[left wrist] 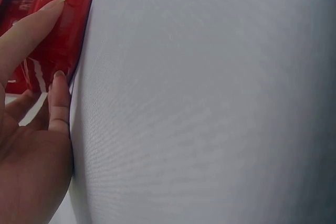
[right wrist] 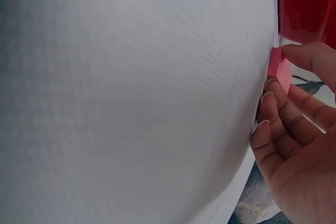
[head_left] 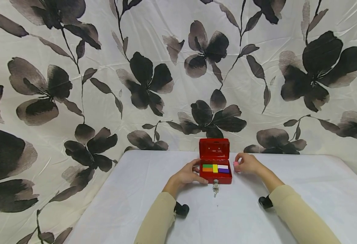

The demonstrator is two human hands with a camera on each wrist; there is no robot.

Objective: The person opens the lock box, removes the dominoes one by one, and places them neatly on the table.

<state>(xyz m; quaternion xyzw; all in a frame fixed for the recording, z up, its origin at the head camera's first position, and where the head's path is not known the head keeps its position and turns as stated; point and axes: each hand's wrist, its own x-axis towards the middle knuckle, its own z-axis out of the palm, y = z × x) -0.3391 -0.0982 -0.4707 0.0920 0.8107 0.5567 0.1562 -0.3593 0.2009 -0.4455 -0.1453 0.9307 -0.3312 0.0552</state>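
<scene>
A small red cash box (head_left: 215, 181) stands on the table with its lid (head_left: 214, 149) raised. Inside lie green (head_left: 207, 166), orange (head_left: 207, 169), yellow (head_left: 215, 168), white (head_left: 222, 166) and purple (head_left: 223, 170) blocks. Keys (head_left: 216, 189) hang from the lock at its front. My left hand (head_left: 185, 174) holds the box by its left front corner; in the left wrist view the thumb (left wrist: 39, 22) lies on the front wall and the fingers are at the side. Just right of the box, my right hand (head_left: 248, 164) pinches a pink block (right wrist: 279, 69) at the tabletop.
A white cloth covers the table (head_left: 129, 203). Behind it hangs a white curtain (head_left: 154, 30) with dark flowers, close to the box's raised lid. Black wrist devices (head_left: 182, 209) show at both sleeves.
</scene>
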